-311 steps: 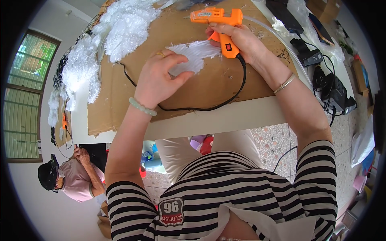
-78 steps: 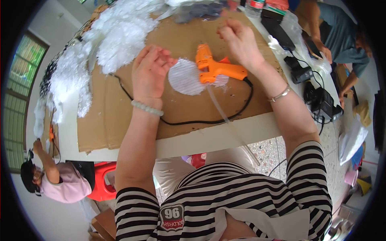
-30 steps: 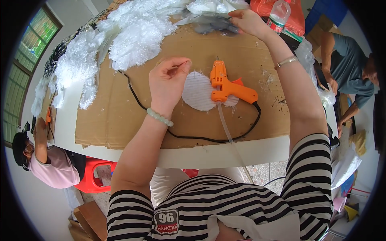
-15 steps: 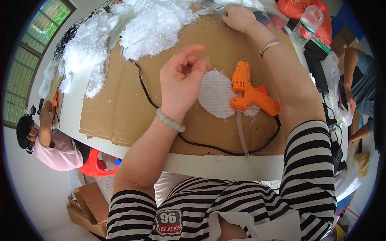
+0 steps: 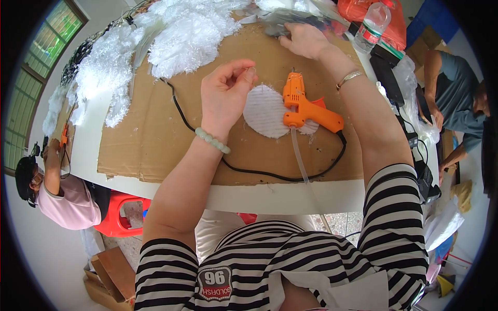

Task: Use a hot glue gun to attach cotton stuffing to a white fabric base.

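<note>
My left hand (image 5: pixel 224 96) hovers over the cardboard with thumb and forefinger pinched together; what they hold, if anything, is too small to make out. My right hand (image 5: pixel 306 41) reaches to the far side, fingers apart, beside a clear plastic bag (image 5: pixel 282 22) with dark contents. Between my arms an orange glue gun (image 5: pixel 306 106) lies on its side, its nozzle pointing away from me. A translucent glue stick (image 5: pixel 298 155) sticks out of its back. Partly under the gun is a round white ribbed fabric piece (image 5: pixel 264 111).
Fluffy white tinsel-like material (image 5: pixel 187 44) is heaped at the far left of the cardboard sheet (image 5: pixel 140 145). A black cord (image 5: pixel 259 173) loops across it. A plastic bottle (image 5: pixel 372 28) and red bag (image 5: pixel 397 20) stand far right. One person (image 5: pixel 67 205) sits left, another (image 5: pixel 456 98) is right.
My right hand has drawn slightly nearer and its fingers have spread. The left hand keeps its pinch. The whole view has shifted a little.
</note>
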